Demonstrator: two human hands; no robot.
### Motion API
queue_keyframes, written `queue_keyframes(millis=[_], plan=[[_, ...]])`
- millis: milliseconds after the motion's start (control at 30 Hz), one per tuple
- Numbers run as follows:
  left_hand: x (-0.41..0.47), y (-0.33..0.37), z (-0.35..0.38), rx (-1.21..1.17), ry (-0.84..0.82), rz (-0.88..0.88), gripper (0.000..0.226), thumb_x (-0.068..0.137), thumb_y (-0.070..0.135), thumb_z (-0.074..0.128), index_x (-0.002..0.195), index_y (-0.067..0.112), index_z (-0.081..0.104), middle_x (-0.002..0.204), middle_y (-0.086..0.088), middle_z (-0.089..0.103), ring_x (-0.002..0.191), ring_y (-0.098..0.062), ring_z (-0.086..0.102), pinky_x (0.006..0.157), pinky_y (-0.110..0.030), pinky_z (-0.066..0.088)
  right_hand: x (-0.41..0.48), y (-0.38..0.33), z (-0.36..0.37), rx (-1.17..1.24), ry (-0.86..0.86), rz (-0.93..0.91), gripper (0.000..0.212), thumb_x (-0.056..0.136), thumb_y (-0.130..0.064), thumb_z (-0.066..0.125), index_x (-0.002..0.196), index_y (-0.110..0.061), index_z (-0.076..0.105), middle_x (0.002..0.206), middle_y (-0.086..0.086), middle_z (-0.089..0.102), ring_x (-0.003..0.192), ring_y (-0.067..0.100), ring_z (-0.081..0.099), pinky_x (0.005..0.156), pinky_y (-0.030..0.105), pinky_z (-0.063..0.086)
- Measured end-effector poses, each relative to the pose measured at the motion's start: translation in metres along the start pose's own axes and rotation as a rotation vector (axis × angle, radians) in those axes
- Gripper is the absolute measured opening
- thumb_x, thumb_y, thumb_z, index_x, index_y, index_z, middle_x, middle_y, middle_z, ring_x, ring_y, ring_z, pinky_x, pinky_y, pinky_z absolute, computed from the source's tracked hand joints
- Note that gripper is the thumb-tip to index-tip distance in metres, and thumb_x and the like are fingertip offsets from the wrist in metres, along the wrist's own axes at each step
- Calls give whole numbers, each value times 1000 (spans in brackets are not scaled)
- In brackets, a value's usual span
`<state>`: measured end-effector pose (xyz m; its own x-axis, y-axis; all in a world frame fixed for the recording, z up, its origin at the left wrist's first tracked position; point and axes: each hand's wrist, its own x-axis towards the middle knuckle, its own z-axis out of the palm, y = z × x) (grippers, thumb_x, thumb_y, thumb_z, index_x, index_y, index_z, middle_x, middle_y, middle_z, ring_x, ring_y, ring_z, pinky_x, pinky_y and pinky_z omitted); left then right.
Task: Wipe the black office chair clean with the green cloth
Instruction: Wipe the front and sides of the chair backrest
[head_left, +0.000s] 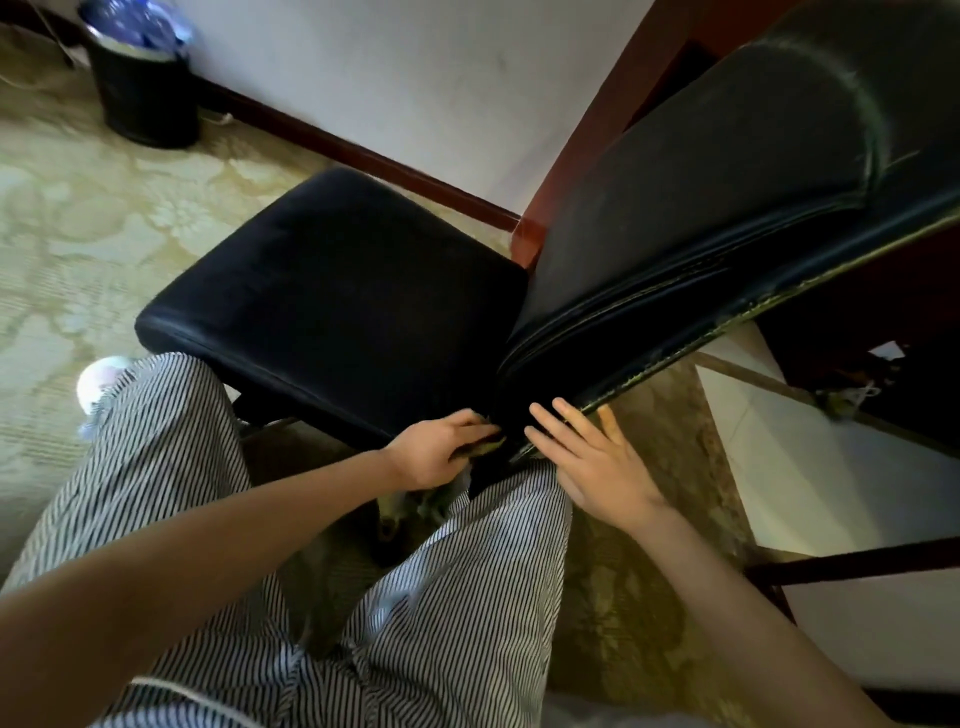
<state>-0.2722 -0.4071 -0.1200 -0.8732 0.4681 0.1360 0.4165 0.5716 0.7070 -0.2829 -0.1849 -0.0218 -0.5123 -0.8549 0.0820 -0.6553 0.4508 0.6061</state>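
Observation:
The black office chair (337, 291) stands in front of me, its seat to the left and its backrest (701, 208) rising to the right. My left hand (441, 452) grips the green cloth (485, 447) at the near corner of the seat, where seat and backrest meet; only a small edge of the cloth shows under the fingers. My right hand (587, 462) is open with fingers spread, its fingertips touching the lower edge of the backrest.
A black waste bin (143, 88) stands by the wall at the top left. A dark wooden desk (857, 364) sits behind the backrest on the right. My striped trouser legs (171, 467) press against the seat's near side. Patterned carpet covers the floor on the left.

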Motion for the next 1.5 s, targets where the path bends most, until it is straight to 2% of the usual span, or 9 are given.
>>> queue_keyframes(millis=[67, 167, 300, 400, 633, 933, 1100, 1300, 1500], plan=[[3, 12, -18, -154, 134, 21, 47, 88, 21, 54, 135, 18, 46, 123, 1, 45, 107, -12, 53, 94, -34, 46, -2, -3, -6, 0, 12, 36, 70, 57, -20, 84, 123, -14, 61, 136, 6, 54, 130, 23, 33, 112, 44, 16], [15, 52, -58, -278, 283, 159, 52, 85, 47, 49, 124, 13, 57, 108, 2, 49, 99, -4, 52, 90, -22, 46, -5, -1, -21, -49, 107, 101, 57, 73, -24, 69, 126, -14, 51, 138, 6, 50, 130, 23, 34, 116, 39, 3], [45, 117, -115, -254, 491, 394, 33, 89, 28, 48, 108, 6, 64, 105, 4, 47, 102, 4, 46, 93, -9, 34, 1, 19, -50, -72, 397, 273, 35, 90, -22, 41, 124, -15, 49, 134, 1, 49, 125, 22, 40, 115, 38, 9], [70, 158, -151, -209, 587, 494, 24, 87, 20, 51, 101, 2, 61, 118, -6, 44, 122, -14, 41, 102, -13, 28, 5, 36, -64, -61, 544, 386, 30, 98, -24, 31, 119, -14, 51, 131, 1, 45, 123, 24, 42, 115, 38, 12], [100, 201, -156, -92, 541, 669, 29, 88, 12, 53, 115, 2, 59, 115, -13, 52, 111, -8, 46, 99, -14, 35, -3, 54, -80, -175, 623, 420, 24, 97, -21, 35, 110, -14, 54, 111, 8, 69, 118, 25, 46, 115, 38, 13], [94, 156, -105, -17, 613, 706, 19, 86, 8, 57, 102, 1, 66, 118, -15, 46, 110, -18, 49, 99, -15, 38, -10, 61, -86, -250, 693, 611, 33, 91, -16, 42, 122, -12, 54, 126, 7, 59, 120, 24, 47, 107, 38, 27], [85, 143, -119, 90, 469, 760, 22, 88, 13, 56, 105, 4, 67, 111, -16, 52, 104, -14, 52, 96, -13, 39, -12, 71, -103, -260, 649, 519, 37, 90, -15, 43, 126, -12, 51, 132, 7, 53, 124, 25, 44, 108, 38, 26], [110, 204, -181, 90, 647, 893, 23, 88, 7, 58, 109, 2, 64, 107, -11, 53, 100, -6, 50, 91, -10, 38, -20, 81, -113, -250, 640, 544, 40, 90, -13, 40, 129, -11, 48, 136, 5, 45, 125, 25, 43, 111, 37, 23], [123, 209, -183, 266, 558, 1077, 23, 89, 10, 57, 110, 4, 66, 106, -13, 53, 95, -15, 53, 86, -17, 45, -34, 88, -117, -291, 541, 449, 46, 86, -15, 49, 132, -13, 44, 141, 5, 41, 128, 24, 39, 111, 38, 21]])
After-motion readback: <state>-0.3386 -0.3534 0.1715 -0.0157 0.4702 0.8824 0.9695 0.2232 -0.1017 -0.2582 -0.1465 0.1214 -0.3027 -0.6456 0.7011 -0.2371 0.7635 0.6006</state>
